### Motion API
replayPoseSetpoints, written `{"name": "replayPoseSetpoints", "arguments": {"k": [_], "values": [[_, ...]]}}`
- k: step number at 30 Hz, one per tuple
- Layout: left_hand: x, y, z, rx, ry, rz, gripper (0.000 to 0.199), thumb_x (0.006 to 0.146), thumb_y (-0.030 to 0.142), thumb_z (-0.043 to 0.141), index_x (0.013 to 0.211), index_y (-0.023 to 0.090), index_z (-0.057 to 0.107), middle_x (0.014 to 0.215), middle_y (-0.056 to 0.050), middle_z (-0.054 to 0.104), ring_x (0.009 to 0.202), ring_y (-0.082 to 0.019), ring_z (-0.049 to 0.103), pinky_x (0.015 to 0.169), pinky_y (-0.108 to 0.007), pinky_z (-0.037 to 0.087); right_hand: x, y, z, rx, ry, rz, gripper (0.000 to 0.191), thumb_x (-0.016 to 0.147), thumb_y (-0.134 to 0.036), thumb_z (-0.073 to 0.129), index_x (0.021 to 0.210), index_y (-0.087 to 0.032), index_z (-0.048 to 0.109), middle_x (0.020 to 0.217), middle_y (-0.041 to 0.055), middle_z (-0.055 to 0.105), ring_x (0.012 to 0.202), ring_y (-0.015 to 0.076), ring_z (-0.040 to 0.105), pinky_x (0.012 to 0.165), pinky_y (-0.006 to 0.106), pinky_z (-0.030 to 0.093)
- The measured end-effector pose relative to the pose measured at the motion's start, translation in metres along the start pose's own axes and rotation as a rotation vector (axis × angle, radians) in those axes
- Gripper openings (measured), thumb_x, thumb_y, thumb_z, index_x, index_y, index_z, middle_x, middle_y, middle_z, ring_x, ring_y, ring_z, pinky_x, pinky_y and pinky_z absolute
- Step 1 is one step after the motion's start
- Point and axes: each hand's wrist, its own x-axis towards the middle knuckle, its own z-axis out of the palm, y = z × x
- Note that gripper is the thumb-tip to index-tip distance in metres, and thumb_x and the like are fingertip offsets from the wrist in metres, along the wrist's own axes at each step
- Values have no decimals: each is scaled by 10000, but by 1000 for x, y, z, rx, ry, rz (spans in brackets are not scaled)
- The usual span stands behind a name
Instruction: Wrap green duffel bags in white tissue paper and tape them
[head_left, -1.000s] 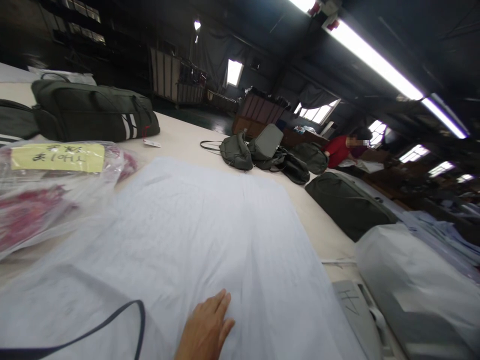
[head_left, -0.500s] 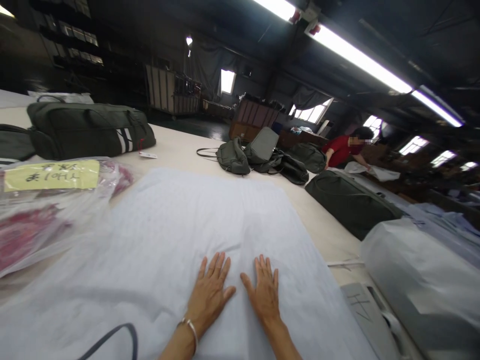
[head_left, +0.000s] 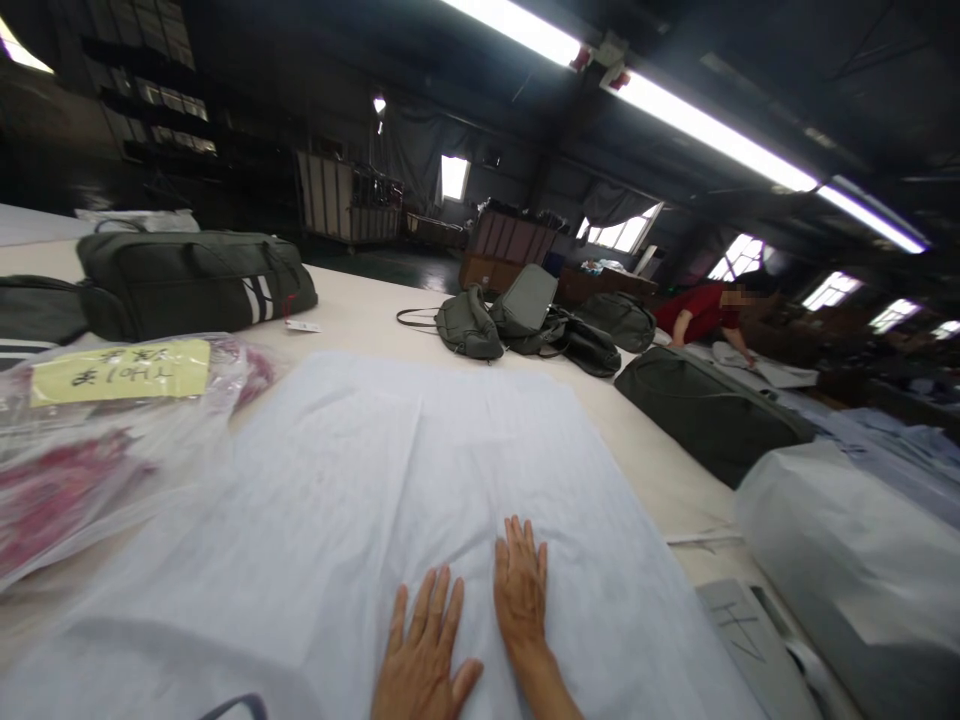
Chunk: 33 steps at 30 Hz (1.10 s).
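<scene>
A large sheet of thin white material (head_left: pixel 330 520) lies spread over the table in front of me, with soft creases around my hands. My left hand (head_left: pixel 424 645) rests flat on it near the bottom edge of the view, fingers spread and pointing away from me. Slightly farther off and to the right, my right hand (head_left: pixel 521 590) also lies flat on the sheet, its fingers stretched out. Neither hand grips anything. At the bottom left, part of a dark curved strap (head_left: pixel 238 704) shows over the sheet.
A dark green duffel bag (head_left: pixel 195 285) and a clear plastic bag (head_left: pixel 187 440) with pink contents stand left. Several green bags (head_left: pixel 469 325) sit at the far side. On the right are a green bag (head_left: pixel 709 415), a white-wrapped bundle (head_left: pixel 847 560) and a grey box (head_left: pixel 750 630). Beyond, a person in red (head_left: pixel 697 310) bends over.
My left hand has slid back toward me, while my right hand stays forward with its thumb drawn in. A new crease runs along the sheet. The person in red has leaned farther down.
</scene>
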Motion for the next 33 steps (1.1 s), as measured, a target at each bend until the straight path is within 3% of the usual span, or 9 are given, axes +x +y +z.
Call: {"name": "replayPoseSetpoints", "arguments": {"k": [6,10,16,23,26,30,33], "values": [[-8,4,3,5,-49,-10,711,716,234,527,1421,197,440,1486,-79,458,1495,-264,57,1212,-552,-18,4,-29,6,11,36,94,654,991,-486,208,1449,-53,385,1526,187,361,1462,319,234,1175,583,188],[-11,6,4,-2,-82,-25,755,697,199,510,1445,174,404,1510,-85,423,1493,-274,73,1214,-563,2,10,-41,-4,31,3,-57,638,988,-524,271,1496,-141,309,1581,118,265,1485,282,163,1193,559,171],[-10,5,3,-14,-78,-9,763,702,218,505,1455,190,390,1503,-74,434,1494,-268,66,1214,-556,-23,21,-42,-14,5,-195,-198,508,1007,-414,294,1448,-192,412,1548,45,348,1476,236,209,1218,509,128],[-2,7,-5,4,-51,-41,821,692,210,512,1490,246,324,1482,-62,465,1490,-258,110,1208,-561,15,20,-41,-5,-58,-215,-191,500,992,-409,346,1455,-227,400,1552,35,342,1466,236,242,1205,504,157],[-2,8,-7,7,-57,-30,828,699,201,522,1495,290,312,1476,-54,472,1486,-259,135,1203,-563,9,26,-42,-12,-89,-215,-195,495,976,-425,395,1433,-239,436,1533,48,389,1444,251,297,1178,491,212],[-5,7,-7,10,-74,9,854,676,167,540,1487,326,321,1489,-57,454,1479,-272,162,1195,-577,-4,54,-51,-33,-123,-261,-236,377,968,-443,426,1229,-266,632,1320,57,626,1230,253,537,1023,421,390],[-7,7,-3,29,-82,38,851,664,151,552,1468,341,351,1503,-54,435,1483,-276,143,1194,-586,-9,82,-61,-38,-142,-255,-273,332,974,-334,411,983,-212,719,1140,75,695,1146,248,561,998,401,383]]}}
